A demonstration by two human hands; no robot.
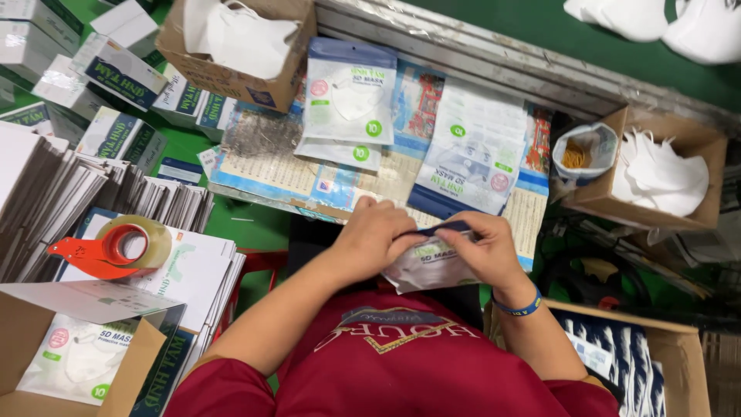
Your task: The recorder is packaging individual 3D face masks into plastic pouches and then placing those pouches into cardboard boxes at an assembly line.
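Both my hands hold one flat mask pouch, white with a dark blue top strip, just above my lap. My left hand grips its left end and my right hand, with a blue wristband, pinches the blue strip at its top right. Beyond my hands, on a work surface covered with printed paper, lie two piles of the same pouches: one at the middle and one to its right.
Cardboard boxes of loose white masks stand at the back and right, beside a bag of rubber bands. Left are flat cartons, a red tape dispenser and an open box. Another box stands lower right.
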